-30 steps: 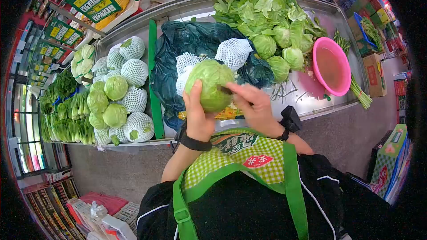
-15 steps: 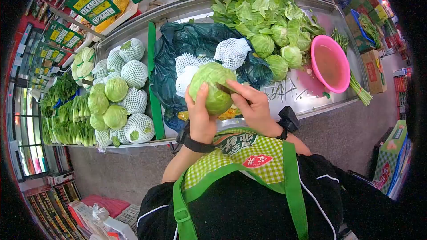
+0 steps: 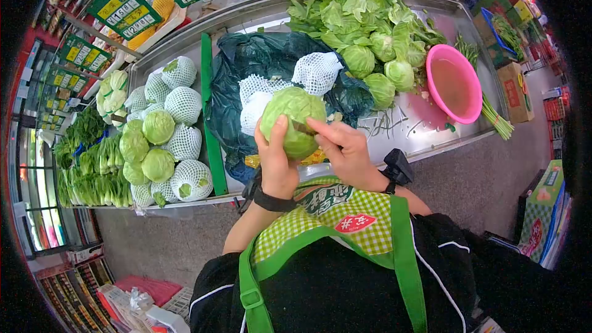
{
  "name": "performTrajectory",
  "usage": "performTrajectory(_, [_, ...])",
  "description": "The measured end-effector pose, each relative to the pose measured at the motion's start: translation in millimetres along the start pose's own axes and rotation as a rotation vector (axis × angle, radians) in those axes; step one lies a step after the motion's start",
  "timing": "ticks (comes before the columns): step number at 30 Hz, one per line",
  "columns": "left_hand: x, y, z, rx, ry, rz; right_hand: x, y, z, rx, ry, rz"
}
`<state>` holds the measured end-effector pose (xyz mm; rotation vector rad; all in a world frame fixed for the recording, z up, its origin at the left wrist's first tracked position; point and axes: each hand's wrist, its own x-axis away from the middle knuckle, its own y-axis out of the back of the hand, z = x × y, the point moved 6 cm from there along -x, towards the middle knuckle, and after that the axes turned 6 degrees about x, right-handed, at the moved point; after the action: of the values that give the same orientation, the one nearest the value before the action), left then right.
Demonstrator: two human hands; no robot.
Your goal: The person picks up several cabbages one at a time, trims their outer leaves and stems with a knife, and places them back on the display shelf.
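A round green cabbage (image 3: 288, 110) is held up over the front of the counter. My left hand (image 3: 277, 163) grips it from the lower left, thumb up along its side. In my right hand (image 3: 345, 153) is a small knife (image 3: 303, 127), its dark blade lying against the cabbage's right face. The handle is mostly hidden by my fingers. Behind the cabbage, white foam nets (image 3: 318, 73) lie on a dark green plastic bag (image 3: 240, 55); one looks filled out, but its contents are hidden.
Netted and bare cabbages (image 3: 158, 126) are piled left of a green divider (image 3: 208, 111). Loose cabbages and leaves (image 3: 357, 18) heap at the back right, beside a pink basin (image 3: 475, 102) of murky water. Price signs (image 3: 123, 9) hang at the upper left. The metal counter edge (image 3: 431, 155) runs before me.
The knife blade has moved slightly down and left across the cabbage, with my right hand shifting along. My left hand keeps its hold. The whole view has shifted a little.
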<state>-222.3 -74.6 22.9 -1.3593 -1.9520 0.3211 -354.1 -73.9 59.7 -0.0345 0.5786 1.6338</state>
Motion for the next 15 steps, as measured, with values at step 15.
performTrajectory(15, [25, -20, -40, -0.762, -1.115, 0.692, -7, -56, -94, -1.560, -0.726, 0.071])
